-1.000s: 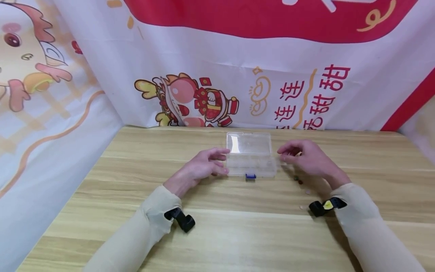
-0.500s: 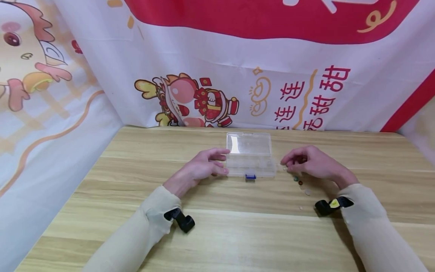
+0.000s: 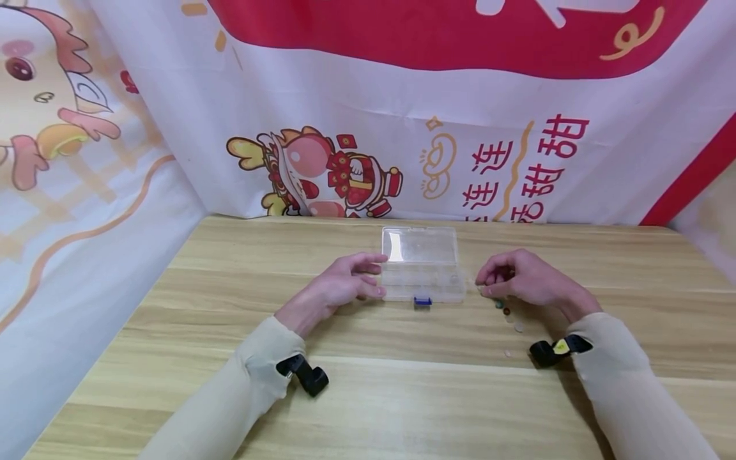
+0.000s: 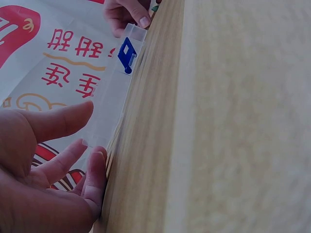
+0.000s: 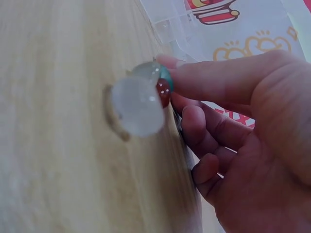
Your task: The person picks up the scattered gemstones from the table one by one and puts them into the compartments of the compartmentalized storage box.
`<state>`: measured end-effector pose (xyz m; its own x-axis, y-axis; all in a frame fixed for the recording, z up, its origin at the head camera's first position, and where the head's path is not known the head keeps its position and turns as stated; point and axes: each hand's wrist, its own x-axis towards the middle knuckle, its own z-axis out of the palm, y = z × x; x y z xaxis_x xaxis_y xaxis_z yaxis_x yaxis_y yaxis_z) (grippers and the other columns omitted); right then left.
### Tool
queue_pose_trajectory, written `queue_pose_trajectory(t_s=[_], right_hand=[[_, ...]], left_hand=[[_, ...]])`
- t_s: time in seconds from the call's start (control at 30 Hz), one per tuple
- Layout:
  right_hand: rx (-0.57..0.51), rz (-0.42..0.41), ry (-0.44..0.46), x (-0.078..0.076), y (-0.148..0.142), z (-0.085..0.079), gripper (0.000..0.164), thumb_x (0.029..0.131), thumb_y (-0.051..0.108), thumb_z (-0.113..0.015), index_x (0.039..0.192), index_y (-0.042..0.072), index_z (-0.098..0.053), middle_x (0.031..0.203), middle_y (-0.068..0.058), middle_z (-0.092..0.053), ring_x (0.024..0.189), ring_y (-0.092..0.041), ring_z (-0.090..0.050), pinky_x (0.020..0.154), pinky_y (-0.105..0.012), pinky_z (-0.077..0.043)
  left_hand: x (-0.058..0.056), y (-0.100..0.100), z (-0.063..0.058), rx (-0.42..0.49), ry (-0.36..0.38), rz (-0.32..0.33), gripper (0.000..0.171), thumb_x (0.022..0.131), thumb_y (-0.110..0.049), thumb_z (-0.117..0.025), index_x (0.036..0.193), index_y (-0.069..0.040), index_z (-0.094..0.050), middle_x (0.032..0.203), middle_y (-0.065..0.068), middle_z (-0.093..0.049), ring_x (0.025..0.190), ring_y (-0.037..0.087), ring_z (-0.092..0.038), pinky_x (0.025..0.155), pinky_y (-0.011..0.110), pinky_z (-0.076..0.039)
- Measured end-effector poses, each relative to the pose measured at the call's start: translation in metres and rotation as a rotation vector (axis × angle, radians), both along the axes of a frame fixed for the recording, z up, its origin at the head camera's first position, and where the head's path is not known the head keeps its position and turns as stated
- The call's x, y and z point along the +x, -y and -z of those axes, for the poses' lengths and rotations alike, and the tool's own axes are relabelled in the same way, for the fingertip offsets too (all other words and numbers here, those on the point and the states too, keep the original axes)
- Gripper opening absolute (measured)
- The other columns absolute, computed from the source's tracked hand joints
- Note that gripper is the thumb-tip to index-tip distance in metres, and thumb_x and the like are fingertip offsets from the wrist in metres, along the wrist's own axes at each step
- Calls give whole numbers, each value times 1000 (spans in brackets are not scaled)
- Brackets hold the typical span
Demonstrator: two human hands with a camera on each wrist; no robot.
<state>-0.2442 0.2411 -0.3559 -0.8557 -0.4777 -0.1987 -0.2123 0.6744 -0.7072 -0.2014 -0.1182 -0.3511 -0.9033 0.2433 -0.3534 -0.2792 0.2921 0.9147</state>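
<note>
A clear plastic compartment box (image 3: 397, 296) with a blue latch (image 3: 422, 301) sits on the table, its lid (image 3: 425, 246) tipped back. My left hand (image 3: 347, 278) rests its fingertips along the box's left side, fingers loosely spread. Right of the box, my right hand (image 3: 523, 275) pinches a small pale bead (image 3: 480, 291) between thumb and forefinger, low over the wood. Close by lie a teal bead (image 3: 499, 305), a reddish-brown bead (image 3: 506, 312) and a whitish round bead (image 3: 519, 328), which looms large in the right wrist view.
Nearer the front lies a tiny pale pinkish piece (image 3: 507, 353). A printed cloth (image 3: 345, 83) hangs behind the wooden table (image 3: 374, 396), and another covers the left side. Each wrist carries a black camera.
My right hand has drawn back from the box's right edge, slightly toward the front, and its fingertips have closed on the pale bead. My left hand has stayed at the box.
</note>
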Motion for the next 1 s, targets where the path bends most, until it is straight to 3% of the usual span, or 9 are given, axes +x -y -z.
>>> queue_pose_trajectory(t_s=[0.6, 1.0], right_hand=[[56, -11, 5, 3, 6, -3, 7, 98, 16, -76, 104, 13, -75, 98, -6, -66, 92, -23, -55, 79, -29, -48], [64, -7, -44, 4, 8, -5, 5, 99, 16, -75, 103, 13, -73, 99, -6, -67, 94, -23, -56, 82, -32, -48]], left_hand=[[1, 1, 1, -11, -7, -2, 65, 93, -4, -78, 151, -25, -59, 153, 7, -55, 129, 27, -59, 102, 35, -55], [0, 0, 1, -6, -6, -1, 65, 93, -3, -78, 150, -25, -59, 153, 7, -54, 129, 27, -59, 99, 34, -55]])
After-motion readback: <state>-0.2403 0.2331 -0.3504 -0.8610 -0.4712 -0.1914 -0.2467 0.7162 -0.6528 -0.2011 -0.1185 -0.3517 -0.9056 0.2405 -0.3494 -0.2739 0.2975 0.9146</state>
